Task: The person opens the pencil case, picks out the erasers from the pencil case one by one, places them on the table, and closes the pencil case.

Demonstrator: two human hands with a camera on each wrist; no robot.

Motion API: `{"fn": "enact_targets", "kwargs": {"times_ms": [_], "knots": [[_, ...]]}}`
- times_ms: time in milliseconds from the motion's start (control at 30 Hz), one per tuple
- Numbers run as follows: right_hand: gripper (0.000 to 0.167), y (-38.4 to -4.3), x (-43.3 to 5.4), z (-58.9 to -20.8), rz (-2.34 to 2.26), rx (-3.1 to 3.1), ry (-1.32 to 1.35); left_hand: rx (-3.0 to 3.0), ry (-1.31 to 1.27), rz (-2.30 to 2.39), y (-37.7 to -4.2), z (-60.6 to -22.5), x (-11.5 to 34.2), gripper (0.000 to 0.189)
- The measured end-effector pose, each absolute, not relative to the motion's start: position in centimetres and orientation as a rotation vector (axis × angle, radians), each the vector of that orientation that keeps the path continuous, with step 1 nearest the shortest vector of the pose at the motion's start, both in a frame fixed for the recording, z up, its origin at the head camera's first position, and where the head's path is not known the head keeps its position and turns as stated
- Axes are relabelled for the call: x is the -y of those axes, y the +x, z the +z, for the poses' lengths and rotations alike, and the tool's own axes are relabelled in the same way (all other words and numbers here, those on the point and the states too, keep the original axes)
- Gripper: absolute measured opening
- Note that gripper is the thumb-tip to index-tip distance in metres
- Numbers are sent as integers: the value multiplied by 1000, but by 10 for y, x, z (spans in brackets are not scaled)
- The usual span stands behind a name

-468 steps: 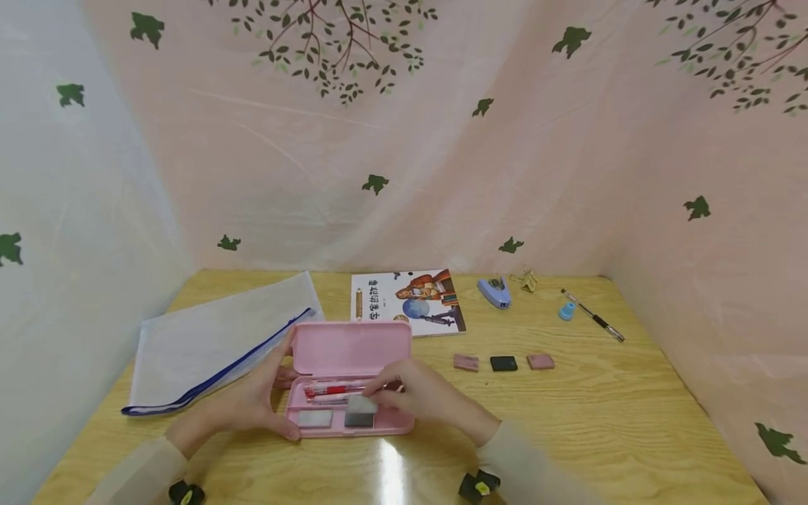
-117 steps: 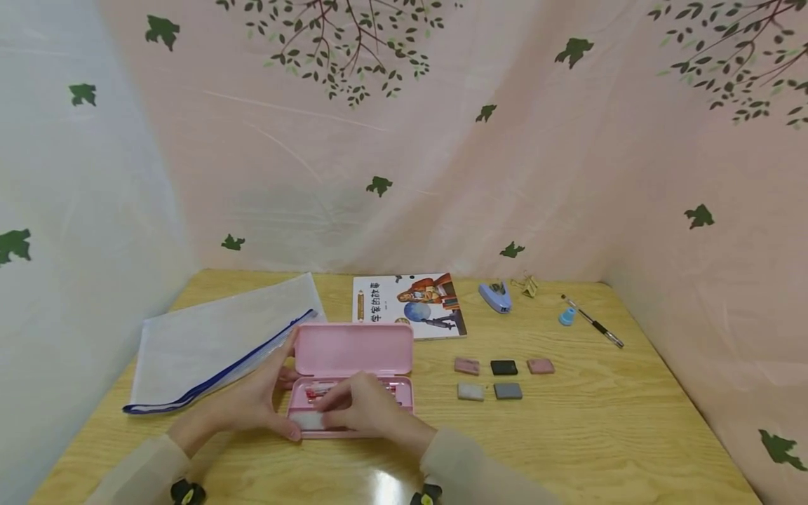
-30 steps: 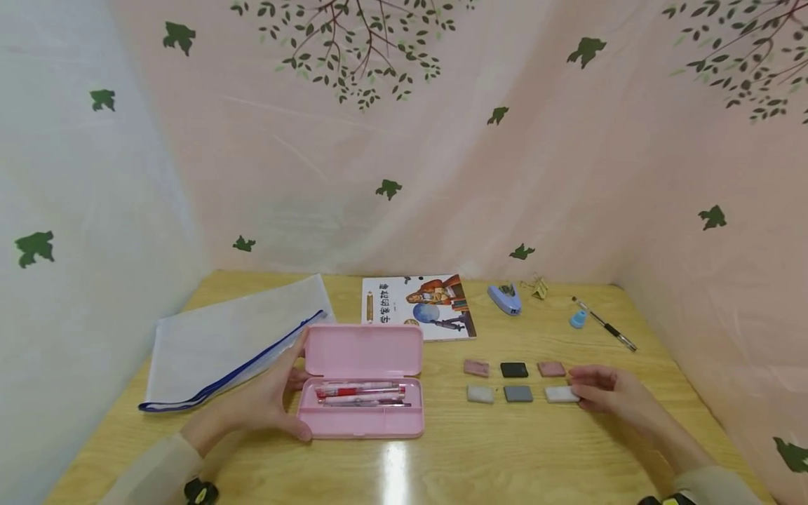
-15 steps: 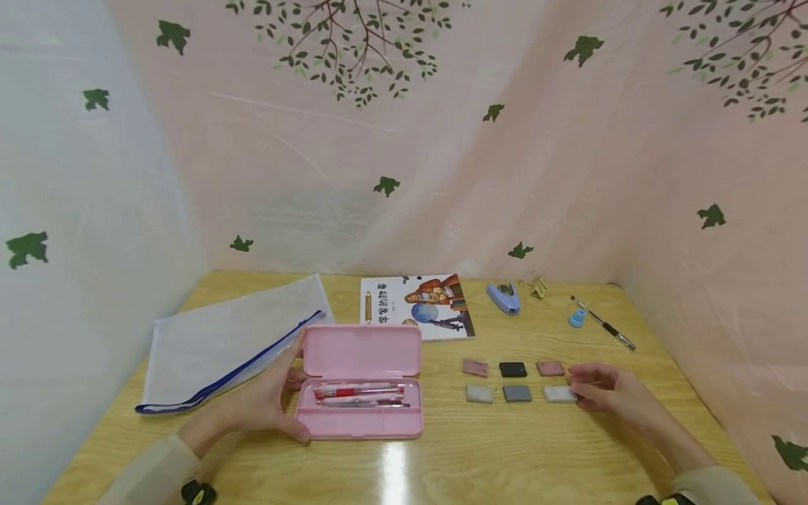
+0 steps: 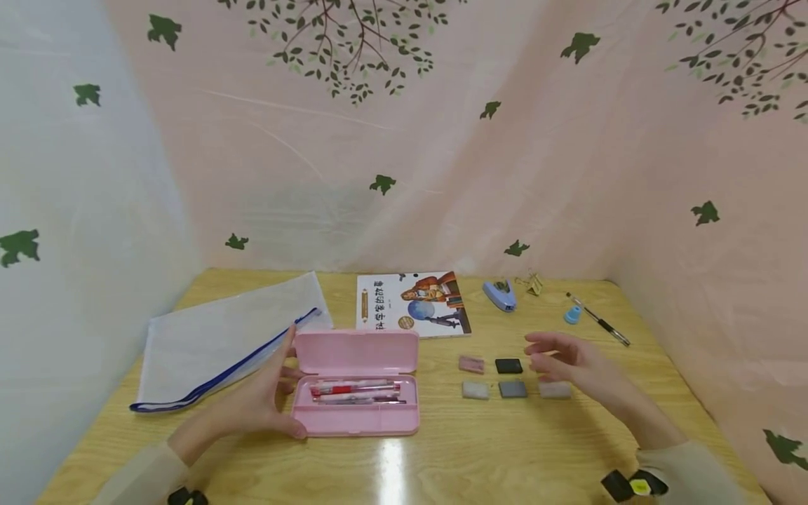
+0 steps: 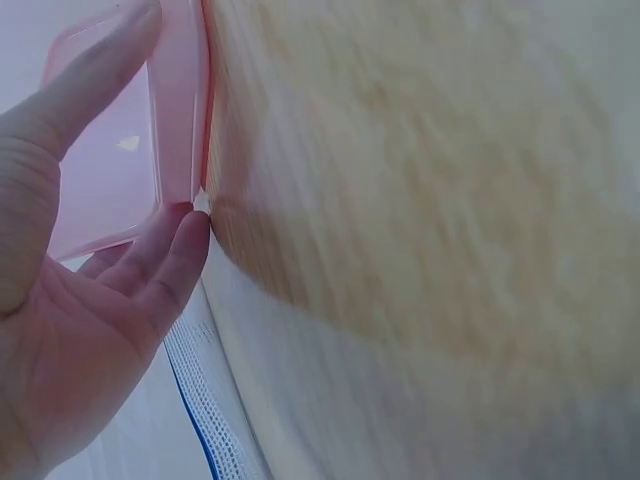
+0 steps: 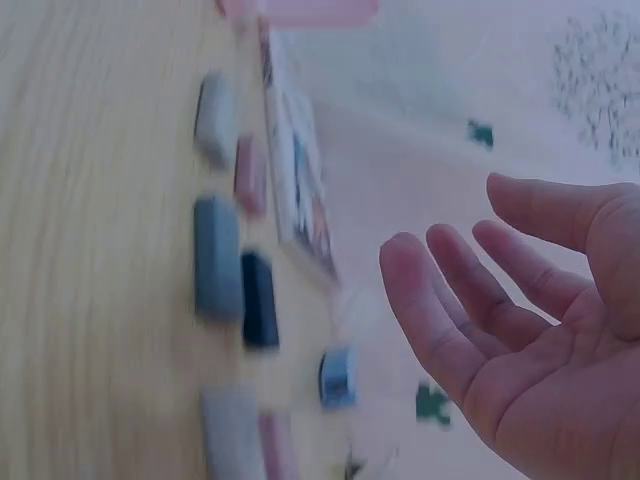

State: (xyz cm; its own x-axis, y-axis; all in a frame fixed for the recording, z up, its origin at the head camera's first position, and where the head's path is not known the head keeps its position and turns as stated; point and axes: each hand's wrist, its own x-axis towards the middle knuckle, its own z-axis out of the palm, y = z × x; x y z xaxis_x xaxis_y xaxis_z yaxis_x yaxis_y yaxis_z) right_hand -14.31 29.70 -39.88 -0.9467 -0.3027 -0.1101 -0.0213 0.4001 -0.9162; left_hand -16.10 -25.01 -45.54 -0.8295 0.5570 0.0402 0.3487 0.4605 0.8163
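My left hand [image 5: 252,407] holds the left end of an open pink pencil case [image 5: 356,351], thumb at its front corner and fingers behind, by the hinge. Several pens [image 5: 356,390] lie in its long compartment; the front compartments are bare. Relaxed fingers and nothing in it: my right hand [image 5: 583,365] hovers over the right end of two rows of erasers. The back row has a pink eraser [image 5: 470,363], a black eraser [image 5: 508,365] and another pink eraser [image 7: 278,445], which the hand hides in the head view. In front lie a whitish eraser [image 5: 475,390], a grey eraser [image 5: 513,389] and a white eraser [image 5: 555,390].
A clear zip pouch [image 5: 221,344] with a blue zipper lies at the left, partly behind the case. Farther back are a book [image 5: 413,305], a blue hole punch or similar device [image 5: 500,295], a gold binder clip [image 5: 534,283], a small blue cone [image 5: 573,314] and a pen [image 5: 600,320].
Grey and white erasers have gone from the case to the front row on the table. My right hand has let go of the last white one and risen leftward. The left hand stays.
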Motion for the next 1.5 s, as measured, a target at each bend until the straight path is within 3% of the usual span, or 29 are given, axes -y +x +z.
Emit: {"fn": "enact_targets", "kwargs": {"times_ms": [200,367,567,767,967,1100,1500], "knots": [[53,-157,-237,-400,-1620,-2204,-436,-2408,741,1410,-158,-453,251,144],[57,-167,-195,-419,-1631,-2040,-435,-2434,763,1392,-156,-451,259,125],[60,-172,-167,-437,-1571,-1953,-356,-2435,788,1319,-156,-446,270,92],[63,-170,-155,-441,-1510,-1895,-331,-2237,640,1348,-156,-440,279,43],[61,-164,-150,-443,-1482,-1894,-347,-2070,541,1354,-159,-444,282,41],[61,-161,-149,-446,-1476,-1907,-361,-2000,529,1347,-160,-449,283,53],[72,-157,-143,-451,-1465,-1938,-389,-1944,500,1383,-162,-455,281,57]]}}
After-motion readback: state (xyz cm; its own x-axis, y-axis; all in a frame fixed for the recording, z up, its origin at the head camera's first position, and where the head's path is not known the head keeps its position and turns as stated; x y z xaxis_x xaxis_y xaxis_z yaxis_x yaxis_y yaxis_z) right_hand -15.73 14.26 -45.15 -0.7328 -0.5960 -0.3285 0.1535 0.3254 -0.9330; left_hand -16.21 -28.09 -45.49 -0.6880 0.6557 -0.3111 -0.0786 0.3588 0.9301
